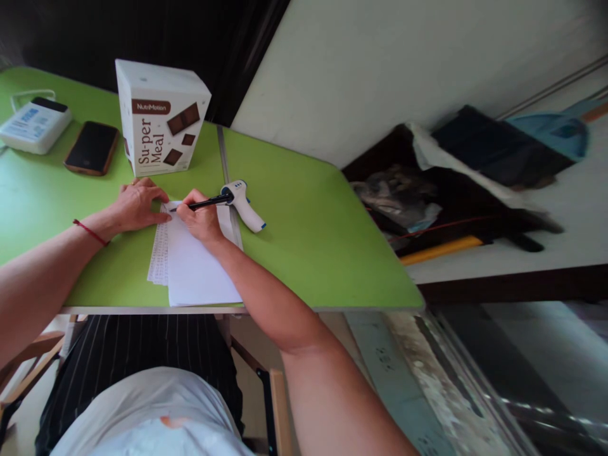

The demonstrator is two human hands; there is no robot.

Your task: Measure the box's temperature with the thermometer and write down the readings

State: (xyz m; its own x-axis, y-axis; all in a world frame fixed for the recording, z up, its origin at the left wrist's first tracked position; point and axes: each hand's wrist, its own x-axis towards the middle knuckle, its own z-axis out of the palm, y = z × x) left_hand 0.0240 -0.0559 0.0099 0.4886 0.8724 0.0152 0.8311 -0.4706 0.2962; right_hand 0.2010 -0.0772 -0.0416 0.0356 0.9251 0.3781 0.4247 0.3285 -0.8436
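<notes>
My right hand [202, 218] grips a black pen [206, 202], its tip at the upper left corner of a white sheet of paper [199, 272]. Flat on the table, my left hand [140, 206] has its fingers spread, with thumb and fingertips at the paper's upper left edge. Sheets covered in handwriting [159, 256] stick out from under the left side of the white sheet. Just right of the pen's back end lies a white and blue infrared thermometer [244, 206], beside the paper's upper right. Most of the white sheet looks blank; any fresh marks are too small to read.
On the green table [308, 240] a white "Su-per Meal" box [164, 120] stands behind my hands. A phone [92, 147] and a white device with a cable [35, 125] lie at the left. Beyond the table's right edge, a dark shelf [456, 209] holds assorted items.
</notes>
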